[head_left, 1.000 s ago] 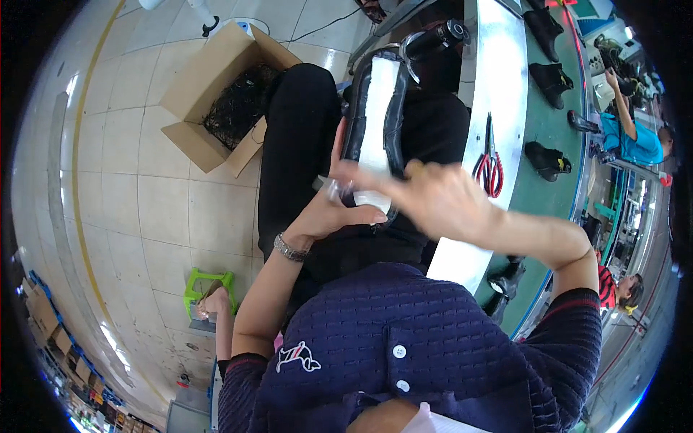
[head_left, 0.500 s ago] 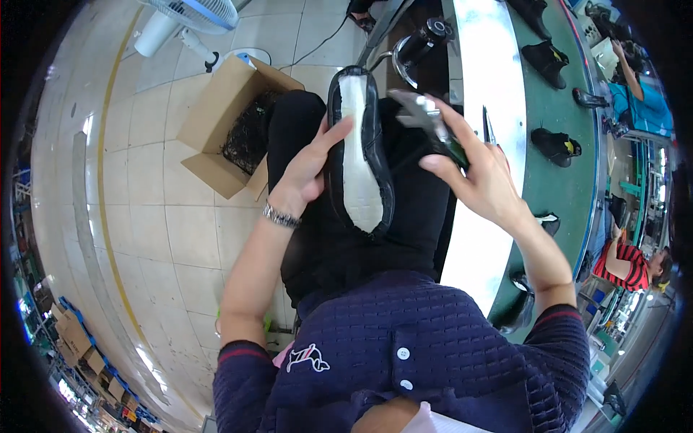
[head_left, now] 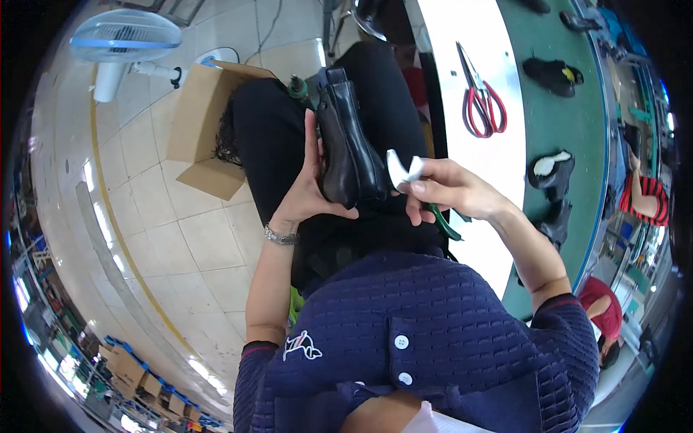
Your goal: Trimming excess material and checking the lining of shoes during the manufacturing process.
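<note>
Between my knees stands a black leather shoe (head_left: 338, 144), its side and toe showing and its underside out of sight. My left hand (head_left: 304, 189) is closed round its left side and toe end, fingers up along the leather and thumb at the bottom. Just right of the shoe, my right hand (head_left: 456, 189) holds pincers (head_left: 406, 173) with bright metal jaws and a green handle that hangs below the fingers. The jaws are close to the toe; whether they touch it I cannot tell. Red-handled scissors (head_left: 482, 108) lie on the white bench (head_left: 451, 32) beyond my right hand.
A green belt (head_left: 530, 130) carrying several black shoes (head_left: 554, 76) runs beyond the bench. At my left knee are an open cardboard box (head_left: 195, 130) with black scraps and a green-topped object (head_left: 297, 88). A fan (head_left: 124, 36) stands far left. People work at the right.
The shoe has been turned from its pale underside to its black side. My right hand has brought the pincers down and left, beside the toe. The scissors now show fully.
</note>
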`<state>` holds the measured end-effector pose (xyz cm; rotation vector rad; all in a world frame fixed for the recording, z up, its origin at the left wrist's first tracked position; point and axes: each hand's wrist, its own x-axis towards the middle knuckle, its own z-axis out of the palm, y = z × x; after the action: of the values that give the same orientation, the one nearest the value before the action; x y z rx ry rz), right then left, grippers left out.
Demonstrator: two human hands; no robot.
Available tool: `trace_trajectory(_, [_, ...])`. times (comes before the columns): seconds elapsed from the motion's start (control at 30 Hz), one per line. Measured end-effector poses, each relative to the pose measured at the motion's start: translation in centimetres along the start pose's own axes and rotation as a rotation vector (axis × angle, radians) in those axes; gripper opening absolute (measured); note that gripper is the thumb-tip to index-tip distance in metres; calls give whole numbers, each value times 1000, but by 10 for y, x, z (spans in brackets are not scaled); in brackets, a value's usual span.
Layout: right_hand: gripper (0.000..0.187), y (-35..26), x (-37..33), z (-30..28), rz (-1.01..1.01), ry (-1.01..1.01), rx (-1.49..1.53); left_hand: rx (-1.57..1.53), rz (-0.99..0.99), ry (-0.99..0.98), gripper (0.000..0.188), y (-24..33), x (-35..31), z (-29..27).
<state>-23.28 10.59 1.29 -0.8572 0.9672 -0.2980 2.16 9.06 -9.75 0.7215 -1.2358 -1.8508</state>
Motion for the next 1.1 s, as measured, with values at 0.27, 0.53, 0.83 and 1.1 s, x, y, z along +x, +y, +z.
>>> trace_trajectory(0.27, [54, -7, 5, 13, 176, -139, -62, -185, -191, 276, 77, 34, 14, 26])
trace_trajectory(0.53, [60, -20, -10, 30, 241, -167, -421, -90, -174, 430, 65, 45, 4, 54])
trace_trajectory(0.83, [63, -26, -7, 41, 285, -136, -729, -108, -208, 451, 56, 40, -1, 54])
trace_trajectory(1.1, [56, -14, 1, 44, 19, 165, -843, -82, -170, 435, 69, 38, 24, 38])
